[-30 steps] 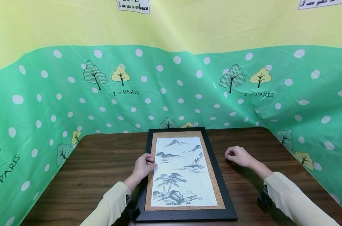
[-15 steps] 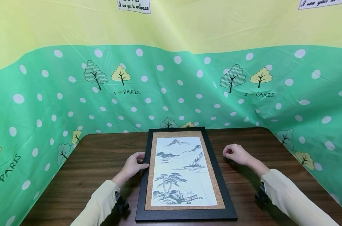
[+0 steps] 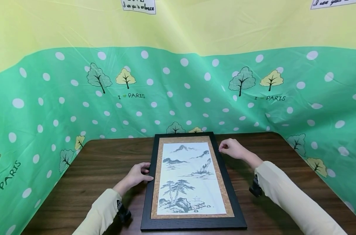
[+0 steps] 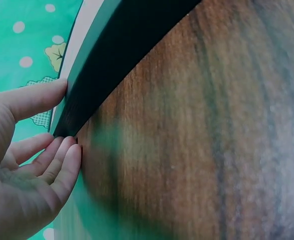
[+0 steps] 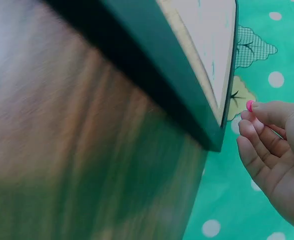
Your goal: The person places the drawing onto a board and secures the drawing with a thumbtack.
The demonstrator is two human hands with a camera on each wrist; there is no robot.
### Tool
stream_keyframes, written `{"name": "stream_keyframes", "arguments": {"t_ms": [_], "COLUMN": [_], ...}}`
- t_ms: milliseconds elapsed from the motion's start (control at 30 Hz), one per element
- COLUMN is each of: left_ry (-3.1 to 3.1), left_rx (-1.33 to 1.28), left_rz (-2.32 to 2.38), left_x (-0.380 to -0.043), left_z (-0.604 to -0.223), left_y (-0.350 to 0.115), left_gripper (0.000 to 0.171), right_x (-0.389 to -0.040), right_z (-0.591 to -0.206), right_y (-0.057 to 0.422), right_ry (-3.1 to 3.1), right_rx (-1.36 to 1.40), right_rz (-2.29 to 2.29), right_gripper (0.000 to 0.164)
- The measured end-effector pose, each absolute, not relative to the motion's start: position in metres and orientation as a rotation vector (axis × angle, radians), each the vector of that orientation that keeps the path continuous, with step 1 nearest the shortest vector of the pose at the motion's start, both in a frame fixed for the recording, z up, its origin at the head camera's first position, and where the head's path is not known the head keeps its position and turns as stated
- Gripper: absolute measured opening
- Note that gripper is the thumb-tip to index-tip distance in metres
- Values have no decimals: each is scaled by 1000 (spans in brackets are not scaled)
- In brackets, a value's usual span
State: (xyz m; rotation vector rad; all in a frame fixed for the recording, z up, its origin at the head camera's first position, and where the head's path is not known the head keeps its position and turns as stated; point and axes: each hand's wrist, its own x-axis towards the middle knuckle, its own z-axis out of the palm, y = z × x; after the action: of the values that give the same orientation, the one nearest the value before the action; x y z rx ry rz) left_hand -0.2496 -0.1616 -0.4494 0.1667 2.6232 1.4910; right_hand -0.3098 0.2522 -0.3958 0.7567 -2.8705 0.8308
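Observation:
A black-framed cork board (image 3: 219,195) lies on the table, with a white sheet (image 3: 192,173) bearing an ink landscape drawing on it. At its left side, my left hand (image 3: 135,174) holds the frame's edge, thumb on top and fingers at the outer side. In the left wrist view, that thumb (image 4: 41,100) touches the black frame (image 4: 101,55). My right hand (image 3: 233,148) is at the frame's upper right edge. Between its thumb and index finger it pinches a small pink pushpin (image 5: 250,105); only the rounded pink end shows. Whether this hand touches the frame, I cannot tell.
The dark wood table (image 3: 107,163) extends to both sides of the board. Behind it hangs a green and yellow cloth (image 3: 166,81) with dots and printed trees. A small black wrist camera (image 3: 123,212) sits on the left wrist, and another (image 3: 255,187) on the right.
My left hand has moved left from the sheet's edge to the frame's left side. My right hand has moved left and away from me, toward the frame's upper right edge.

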Motion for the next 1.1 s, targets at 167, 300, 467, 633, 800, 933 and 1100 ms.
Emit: {"name": "stream_keyframes", "arguments": {"t_ms": [167, 300, 467, 633, 800, 933, 1100], "left_ry": [2632, 2634, 2639, 2630, 2623, 2618, 2616], "left_rx": [236, 257, 263, 253, 232, 247, 249], "left_rz": [1470, 1467, 1457, 1448, 1448, 1442, 1436], "left_x": [-251, -252, -251, -250, -249, -249, -250], "left_z": [-451, -452, -451, -449, -447, -447, -449], "left_y": [-163, -164, -164, -166, -167, -167, -166], "left_gripper": [58, 59, 59, 59, 58, 59, 60], "right_x": [-323, -332, -342, -351, -357, -362, -365], "right_z": [-389, -387, -387, -387, -391, -402, -413], "right_y": [234, 223, 207, 185, 168, 159, 151], "right_ry": [-2885, -2892, -2910, -2927, -2921, -2930, -2948], "right_rx": [780, 809, 808, 818, 831, 815, 747], "right_rz": [806, 792, 794, 815, 803, 788, 878], "right_gripper": [6, 7, 8, 8, 6, 7, 7]}}
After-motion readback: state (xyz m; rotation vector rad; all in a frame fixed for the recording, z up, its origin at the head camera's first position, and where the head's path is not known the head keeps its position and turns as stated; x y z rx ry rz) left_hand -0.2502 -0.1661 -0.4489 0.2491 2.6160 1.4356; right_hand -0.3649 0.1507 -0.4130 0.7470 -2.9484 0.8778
